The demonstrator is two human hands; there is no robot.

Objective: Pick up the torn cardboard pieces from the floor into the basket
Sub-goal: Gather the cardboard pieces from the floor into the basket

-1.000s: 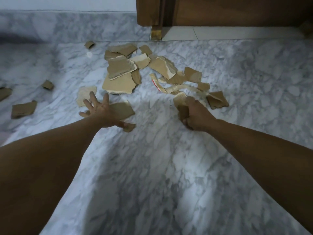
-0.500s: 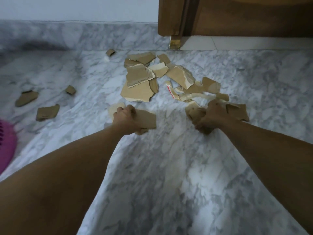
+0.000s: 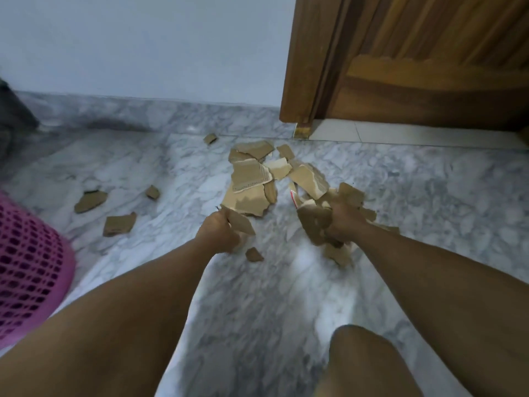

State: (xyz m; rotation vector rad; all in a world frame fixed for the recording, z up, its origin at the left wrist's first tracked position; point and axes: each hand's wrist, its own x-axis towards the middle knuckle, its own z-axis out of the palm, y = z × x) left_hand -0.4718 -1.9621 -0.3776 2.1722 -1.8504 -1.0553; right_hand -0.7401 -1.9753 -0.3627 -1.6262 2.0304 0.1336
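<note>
While both grips clench scraps, pile lies beyond.

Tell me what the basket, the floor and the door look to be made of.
Basket: likely moulded plastic, pink, with a perforated lattice wall.
Floor: apparently polished marble or marble-look tile, white with grey veining and a soft sheen.
Door: seemingly varnished wood, brown with visible grain.

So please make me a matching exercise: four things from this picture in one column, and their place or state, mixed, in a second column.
Things:
1. left hand
2. right hand
3. pink basket
4. wooden door

Place or state:
A. at the left edge of the view
B. grips a bunch of several cardboard pieces
C. far right, behind the pile
D. holds one flat cardboard piece

Pairs: 1-D, 2-B, 3-A, 4-C
</note>
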